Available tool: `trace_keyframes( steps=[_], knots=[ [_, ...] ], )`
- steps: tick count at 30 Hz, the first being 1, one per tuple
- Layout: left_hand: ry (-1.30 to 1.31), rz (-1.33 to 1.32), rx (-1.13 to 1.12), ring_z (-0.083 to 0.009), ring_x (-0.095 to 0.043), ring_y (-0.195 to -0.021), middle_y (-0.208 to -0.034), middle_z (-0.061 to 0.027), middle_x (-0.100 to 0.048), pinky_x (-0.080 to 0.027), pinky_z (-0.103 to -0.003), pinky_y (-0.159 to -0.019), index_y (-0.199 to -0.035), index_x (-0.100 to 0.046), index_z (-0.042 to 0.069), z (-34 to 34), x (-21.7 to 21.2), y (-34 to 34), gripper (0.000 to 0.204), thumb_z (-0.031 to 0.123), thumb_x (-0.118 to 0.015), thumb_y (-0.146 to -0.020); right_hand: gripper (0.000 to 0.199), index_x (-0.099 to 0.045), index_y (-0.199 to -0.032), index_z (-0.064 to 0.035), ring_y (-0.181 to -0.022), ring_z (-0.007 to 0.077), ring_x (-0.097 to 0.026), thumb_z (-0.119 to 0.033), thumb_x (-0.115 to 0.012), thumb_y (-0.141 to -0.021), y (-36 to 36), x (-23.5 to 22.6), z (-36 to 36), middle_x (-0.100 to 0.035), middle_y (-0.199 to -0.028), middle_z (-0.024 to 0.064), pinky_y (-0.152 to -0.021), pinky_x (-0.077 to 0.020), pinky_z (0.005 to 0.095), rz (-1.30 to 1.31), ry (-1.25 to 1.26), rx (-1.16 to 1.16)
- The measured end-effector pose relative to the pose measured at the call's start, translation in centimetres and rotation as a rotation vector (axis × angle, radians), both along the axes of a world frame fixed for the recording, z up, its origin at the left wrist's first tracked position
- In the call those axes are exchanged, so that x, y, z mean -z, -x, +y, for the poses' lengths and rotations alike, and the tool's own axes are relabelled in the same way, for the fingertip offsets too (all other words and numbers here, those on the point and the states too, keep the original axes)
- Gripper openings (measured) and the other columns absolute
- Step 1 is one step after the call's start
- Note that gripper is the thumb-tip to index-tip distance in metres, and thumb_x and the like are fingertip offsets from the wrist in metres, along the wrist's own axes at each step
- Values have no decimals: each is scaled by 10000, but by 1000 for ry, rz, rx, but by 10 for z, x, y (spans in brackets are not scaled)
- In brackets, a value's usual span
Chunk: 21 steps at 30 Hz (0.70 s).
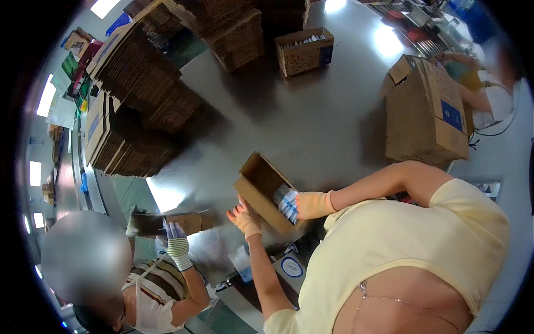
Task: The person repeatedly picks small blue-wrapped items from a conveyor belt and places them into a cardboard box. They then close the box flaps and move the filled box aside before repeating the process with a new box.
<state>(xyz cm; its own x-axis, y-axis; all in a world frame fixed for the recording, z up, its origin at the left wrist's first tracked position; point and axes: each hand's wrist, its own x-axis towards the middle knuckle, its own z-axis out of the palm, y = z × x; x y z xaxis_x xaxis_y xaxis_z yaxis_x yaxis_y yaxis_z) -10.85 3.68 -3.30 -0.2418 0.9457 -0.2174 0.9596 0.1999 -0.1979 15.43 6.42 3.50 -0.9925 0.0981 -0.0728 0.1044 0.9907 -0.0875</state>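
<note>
An open cardboard box (255,201) sits tilted to my view on the metal table in front of me. Blue-and-white packets (287,204) stand in a row at its near right end; the rest of its inside is bare cardboard. My right hand (315,205), in a pale orange glove, reaches over the box's right wall with its fingers closed at the packets. Its fingertips are partly hidden there. Also gloved, with bare fingertips, my left hand (243,217) is at the box's left outer wall, fingers spread and apart.
Tall stacks of flattened cartons (144,83) rise at the far left. A smaller box of packets (305,53) stands at the back, a large carton (425,111) on the right. At left, a co-worker's gloved hands (178,245) hold another box (183,222); another person works at far right.
</note>
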Motion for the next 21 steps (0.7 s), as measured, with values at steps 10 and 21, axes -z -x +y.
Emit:
trace_keyframes(
  steps=[10,21],
  knots=[
    [-818,-1592,-265,-205,-616,-928,-1024,-68,-651,-481,-351,-863,-1197,-546,31,-1,-74,11,484,146,-710,-757,75,-680,-759,-155,-736,223,-630,-192,-615,-759,20,-1,5,-660,-708,7,-710,-433,353,-75,23,22],
    [-424,-837,103,-341,-349,-1284,-1352,-75,-482,-147,-497,-1096,-1389,-363,92,34,-50,-32,1034,137,-827,-465,70,-622,-719,-131,-681,202,-613,-175,-591,-764,46,10,7,-621,-653,6,-619,-387,357,6,-60,9]
  ],
)
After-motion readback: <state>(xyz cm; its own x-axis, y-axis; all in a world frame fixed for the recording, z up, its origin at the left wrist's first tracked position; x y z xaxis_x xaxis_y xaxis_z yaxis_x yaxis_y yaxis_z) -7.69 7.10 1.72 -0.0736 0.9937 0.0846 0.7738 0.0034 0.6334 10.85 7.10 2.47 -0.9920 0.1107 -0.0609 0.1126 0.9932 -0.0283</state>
